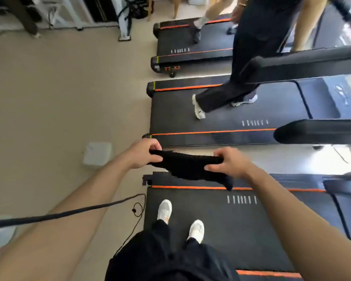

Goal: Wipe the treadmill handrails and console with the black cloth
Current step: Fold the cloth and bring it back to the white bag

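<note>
Above the near treadmill (241,230), at its far belt edge, left hand (144,153) and right hand (229,163) each pinch one end of the black cloth (188,167), held taut between them, one corner hanging. White shoes (164,208) on the belt. Middle treadmill (221,116) and far treadmill (180,41) both occupied. Beige floor (69,98) left, with black cable (69,212) and white box (97,154).

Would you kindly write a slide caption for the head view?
Left hand and right hand grip the black cloth above the treadmill.
</note>
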Tool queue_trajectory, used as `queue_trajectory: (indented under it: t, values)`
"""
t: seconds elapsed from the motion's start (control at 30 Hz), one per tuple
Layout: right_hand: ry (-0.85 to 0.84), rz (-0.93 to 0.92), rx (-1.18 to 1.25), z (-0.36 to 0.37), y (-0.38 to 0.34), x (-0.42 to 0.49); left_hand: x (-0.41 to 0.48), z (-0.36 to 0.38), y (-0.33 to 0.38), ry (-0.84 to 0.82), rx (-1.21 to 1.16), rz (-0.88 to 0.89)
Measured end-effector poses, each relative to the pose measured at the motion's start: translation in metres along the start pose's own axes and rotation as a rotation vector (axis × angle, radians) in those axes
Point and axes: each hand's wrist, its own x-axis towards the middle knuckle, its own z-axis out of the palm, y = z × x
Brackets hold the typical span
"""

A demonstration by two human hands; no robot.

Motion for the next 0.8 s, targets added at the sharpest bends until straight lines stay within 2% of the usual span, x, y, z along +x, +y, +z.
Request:
queue_trajectory:
  t: [0.2,0.3,0.57,0.7,0.73,0.8]
  values:
    - [-0.282,-0.177,0.112,0.032,-0.092,0.058,-0.085,-0.047,-0.114,0.299,-0.309,-0.222]
    - [-0.446,-0.152,0.184,0.052,-0.145,0.076,-0.118,-0.061,-0.154,0.397,-0.436,-0.269]
    - [-0.498,-0.274,0.009,0.119,-0.291,0.125,-0.21,-0.097,-0.27,0.669,-0.849,-0.434]
    - [-0.31,-0.398,-0.332,0.153,-0.359,0.135,-0.232,-0.107,-0.309,0.815,-0.877,-0.542]
    - [-0.254,-0.391,-0.363,0.161,-0.37,0.14,-0.234,-0.109,-0.318,0.85,-0.86,-0.577]
    - [-0.19,-0.312,-0.252,0.175,-0.386,0.153,-0.239,-0.114,-0.332,0.932,-0.806,-0.651]
